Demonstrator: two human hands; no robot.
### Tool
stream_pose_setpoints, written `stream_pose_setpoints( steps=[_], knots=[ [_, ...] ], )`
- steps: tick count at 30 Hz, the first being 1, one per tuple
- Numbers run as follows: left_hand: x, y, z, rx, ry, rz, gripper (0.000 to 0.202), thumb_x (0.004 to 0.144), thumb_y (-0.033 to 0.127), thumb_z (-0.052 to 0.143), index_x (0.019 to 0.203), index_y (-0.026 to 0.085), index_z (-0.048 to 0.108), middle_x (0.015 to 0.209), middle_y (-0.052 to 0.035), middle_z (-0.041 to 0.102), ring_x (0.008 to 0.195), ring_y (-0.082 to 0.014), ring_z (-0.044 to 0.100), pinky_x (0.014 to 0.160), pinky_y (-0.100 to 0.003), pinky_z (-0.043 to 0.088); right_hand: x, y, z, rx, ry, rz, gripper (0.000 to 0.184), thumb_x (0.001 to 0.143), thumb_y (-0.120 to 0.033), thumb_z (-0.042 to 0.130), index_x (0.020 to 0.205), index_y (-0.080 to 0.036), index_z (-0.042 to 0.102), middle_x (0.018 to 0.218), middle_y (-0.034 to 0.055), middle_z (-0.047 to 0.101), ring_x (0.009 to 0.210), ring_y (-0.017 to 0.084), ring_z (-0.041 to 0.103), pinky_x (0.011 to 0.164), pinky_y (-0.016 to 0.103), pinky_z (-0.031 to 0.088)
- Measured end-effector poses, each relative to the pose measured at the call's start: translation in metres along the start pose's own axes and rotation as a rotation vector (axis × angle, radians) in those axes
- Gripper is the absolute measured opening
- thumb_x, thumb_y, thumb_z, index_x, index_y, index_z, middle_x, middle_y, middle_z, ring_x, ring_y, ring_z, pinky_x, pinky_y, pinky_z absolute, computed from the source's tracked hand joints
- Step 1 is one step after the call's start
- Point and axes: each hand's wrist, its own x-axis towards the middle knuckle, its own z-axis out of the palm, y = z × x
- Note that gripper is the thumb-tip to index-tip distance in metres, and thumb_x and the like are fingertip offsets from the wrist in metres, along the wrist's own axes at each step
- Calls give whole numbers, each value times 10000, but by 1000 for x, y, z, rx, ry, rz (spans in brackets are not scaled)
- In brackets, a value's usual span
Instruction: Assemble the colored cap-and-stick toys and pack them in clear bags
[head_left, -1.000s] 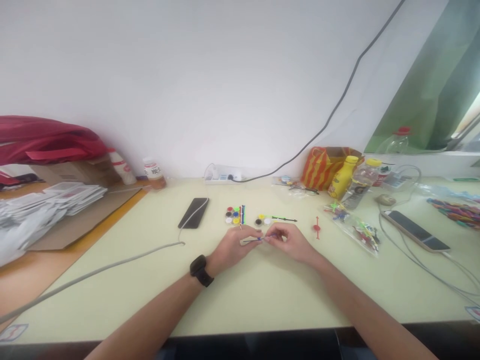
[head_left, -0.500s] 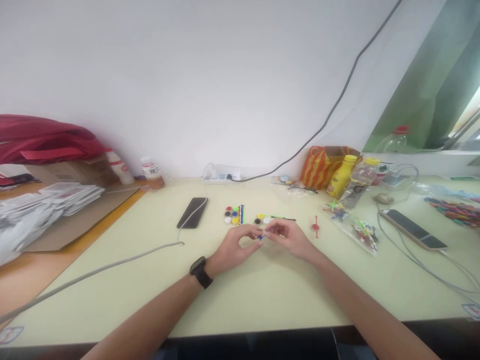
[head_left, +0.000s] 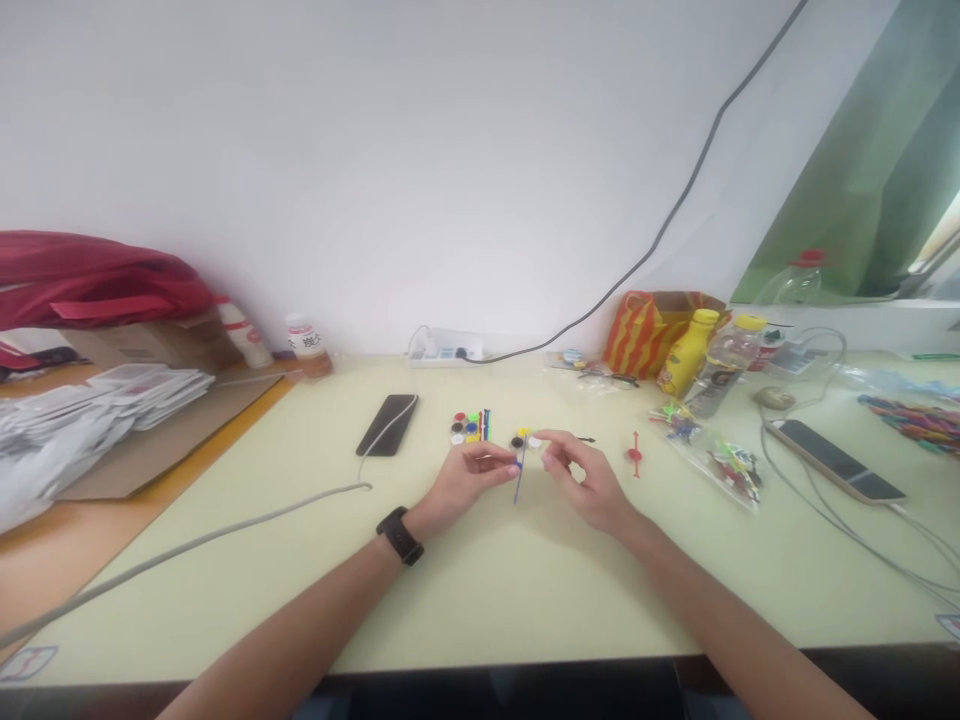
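Between the thumb and fingers of my left hand (head_left: 466, 478) is a small blue arrow spinner (head_left: 517, 487), its thin shaft pointing up and down. My right hand (head_left: 591, 482) is just right of it, index finger stretched out and fingers apart, holding nothing. Beyond the hands lie a black disc (head_left: 517, 442), a yellow disc and a white disc, partly hidden by my fingers. To their left sits a group of coloured discs (head_left: 471, 427) beside several thin arrows (head_left: 484, 425). A red arrow spinner (head_left: 635, 455) lies right of my right hand.
A black phone (head_left: 388, 425) and a grey cable (head_left: 247, 522) lie on the left. On the right are a plastic bag of coloured pieces (head_left: 716, 462), a yellow bottle (head_left: 686, 355), a clear bottle (head_left: 726, 368) and another phone (head_left: 836, 460). A power strip (head_left: 446, 350) stands by the wall.
My right hand has drawn away from the blue piece and opened, its index finger extending. The blue arrow now shows upright in my left hand's pinch.
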Motion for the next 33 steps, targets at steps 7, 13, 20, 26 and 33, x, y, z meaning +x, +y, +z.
stream_pose_setpoints(
  steps=[7, 13, 20, 26, 33],
  knots=[
    [1, -5, -3, -77, -27, -38, 249, 738, 273, 883, 922, 143, 776, 855, -65, 772, 803, -163, 711, 778, -290, 570, -4, 5, 6, 68, -60, 36, 475, 992, -432, 512, 1433, -260, 478, 880, 18, 574, 660, 149, 496, 614, 282, 439],
    [0, -4, -4, -134, -28, -19, 198, 754, 223, 872, 913, 153, 776, 868, -52, 775, 780, -139, 706, 780, -271, 563, 1, 5, 2, 170, -243, 81, 595, 1010, -487, 471, 498, -201, 379, 536, -30, 361, 517, 117, 333, 563, 297, 322],
    [-3, -2, 0, -125, -68, -5, 186, 720, 187, 886, 877, 152, 792, 911, -62, 773, 861, -179, 711, 827, -304, 564, 3, 3, 13, 444, -130, 187, 245, 880, -401, 732, 923, -223, 570, 855, 4, 589, 752, 153, 562, 673, 283, 436],
    [-2, -2, -1, -127, -71, -4, 215, 731, 195, 880, 927, 159, 798, 954, -76, 784, 903, -199, 721, 862, -327, 563, 2, 7, 14, 453, -119, 204, 241, 871, -396, 744, 948, -221, 597, 863, 16, 615, 779, 163, 592, 678, 289, 458],
    [-2, -1, -2, -105, -66, -22, 272, 791, 252, 847, 1036, 150, 789, 922, -83, 785, 865, -187, 723, 871, -333, 569, 0, 1, 9, 223, -45, 108, 276, 976, -401, 587, 1206, -250, 576, 833, 14, 612, 797, 189, 603, 726, 325, 468]
  ],
)
